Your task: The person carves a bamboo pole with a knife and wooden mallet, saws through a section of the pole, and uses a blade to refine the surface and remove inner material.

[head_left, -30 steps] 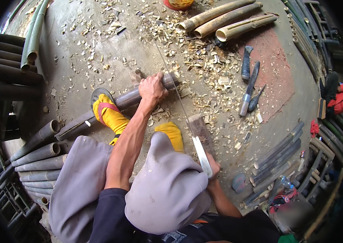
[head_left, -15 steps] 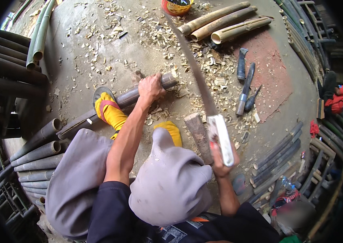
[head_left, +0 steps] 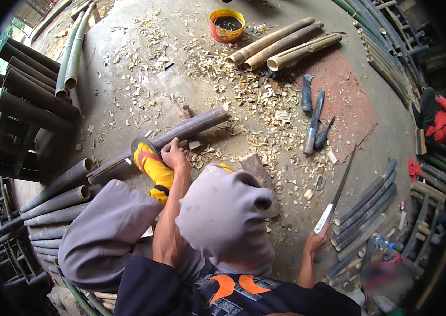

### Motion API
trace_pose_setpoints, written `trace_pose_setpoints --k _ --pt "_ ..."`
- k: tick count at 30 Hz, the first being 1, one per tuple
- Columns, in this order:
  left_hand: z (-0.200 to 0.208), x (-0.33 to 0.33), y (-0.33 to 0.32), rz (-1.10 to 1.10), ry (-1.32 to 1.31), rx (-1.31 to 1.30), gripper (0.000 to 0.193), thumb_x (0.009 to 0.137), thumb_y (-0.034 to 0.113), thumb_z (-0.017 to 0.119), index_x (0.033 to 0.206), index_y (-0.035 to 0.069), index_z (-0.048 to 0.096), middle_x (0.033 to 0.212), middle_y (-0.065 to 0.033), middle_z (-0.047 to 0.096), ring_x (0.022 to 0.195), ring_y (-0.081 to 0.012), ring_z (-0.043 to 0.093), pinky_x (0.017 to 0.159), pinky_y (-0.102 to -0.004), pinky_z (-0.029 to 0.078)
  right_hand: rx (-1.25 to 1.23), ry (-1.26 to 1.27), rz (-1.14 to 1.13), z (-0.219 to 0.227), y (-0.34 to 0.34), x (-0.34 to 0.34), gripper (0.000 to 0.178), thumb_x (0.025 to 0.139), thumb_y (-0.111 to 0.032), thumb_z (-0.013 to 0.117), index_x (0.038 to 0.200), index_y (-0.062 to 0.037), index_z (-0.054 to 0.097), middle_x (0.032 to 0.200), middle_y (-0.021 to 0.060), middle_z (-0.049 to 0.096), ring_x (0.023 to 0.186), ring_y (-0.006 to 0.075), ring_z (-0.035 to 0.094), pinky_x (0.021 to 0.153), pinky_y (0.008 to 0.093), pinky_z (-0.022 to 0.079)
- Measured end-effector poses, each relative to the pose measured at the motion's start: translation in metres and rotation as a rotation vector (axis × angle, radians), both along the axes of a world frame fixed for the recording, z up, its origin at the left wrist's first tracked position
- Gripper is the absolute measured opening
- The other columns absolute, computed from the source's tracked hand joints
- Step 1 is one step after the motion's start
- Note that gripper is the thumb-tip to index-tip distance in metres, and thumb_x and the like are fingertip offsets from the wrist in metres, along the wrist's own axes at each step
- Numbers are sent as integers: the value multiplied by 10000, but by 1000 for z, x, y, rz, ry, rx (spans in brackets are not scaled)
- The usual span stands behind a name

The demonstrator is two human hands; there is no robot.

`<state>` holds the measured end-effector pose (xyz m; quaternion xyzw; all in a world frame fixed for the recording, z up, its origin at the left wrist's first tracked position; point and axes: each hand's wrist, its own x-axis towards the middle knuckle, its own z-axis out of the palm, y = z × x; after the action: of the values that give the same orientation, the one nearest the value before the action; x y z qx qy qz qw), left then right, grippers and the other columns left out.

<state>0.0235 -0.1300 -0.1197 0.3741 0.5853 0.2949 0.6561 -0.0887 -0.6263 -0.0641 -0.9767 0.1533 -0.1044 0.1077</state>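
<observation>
No cut underway: your right hand (head_left: 315, 240) grips the saw (head_left: 335, 197) right of the bamboo pole (head_left: 194, 125); left hand (head_left: 176, 157) beside it, hold unclear.

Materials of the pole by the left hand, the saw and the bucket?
Pole: likely bamboo; dark, smooth skin like the hollow-ended poles stacked at left.
Saw blade: probably steel; thin, dull grey-brown.
Saw handle: white; plastic or painted wood, can't tell.
Bucket: probably plastic; smooth yellow-and-red wall.
</observation>
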Motion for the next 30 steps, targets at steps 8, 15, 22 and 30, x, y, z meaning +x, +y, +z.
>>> trace_pose_setpoints --k 8,15,22,30 --pt "-26 -10 57 166 -110 -478 615 708 368 775 1171 72 501 1166 -86 539 1066 -291 525 929 -474 427 196 299 145 -54 11 -19 842 647 92 701 1361 -15 267 1180 303 506 1097 454 491 921 469 390" --pt "-10 11 15 49 -414 -532 367 719 278 765 977 86 588 1009 -72 597 968 -268 543 845 -427 510 363 501 93 -67 23 -6 771 700 13 676 1360 -44 282 1122 276 526 1063 424 502 922 458 390" --pt "78 61 -39 -431 -634 -86 296 737 195 711 974 93 566 906 -44 572 818 -167 564 765 -389 494 240 190 79 -49 37 43 558 689 9 632 1220 -44 469 1092 229 531 1052 397 503 918 441 403" --pt "138 73 70 -923 -41 684 517 640 249 783 1037 4 560 833 -97 630 686 -162 604 622 -295 503 320 29 129 -54 34 168 431 725 -55 644 1136 -3 528 918 171 600 781 286 606 742 382 485"
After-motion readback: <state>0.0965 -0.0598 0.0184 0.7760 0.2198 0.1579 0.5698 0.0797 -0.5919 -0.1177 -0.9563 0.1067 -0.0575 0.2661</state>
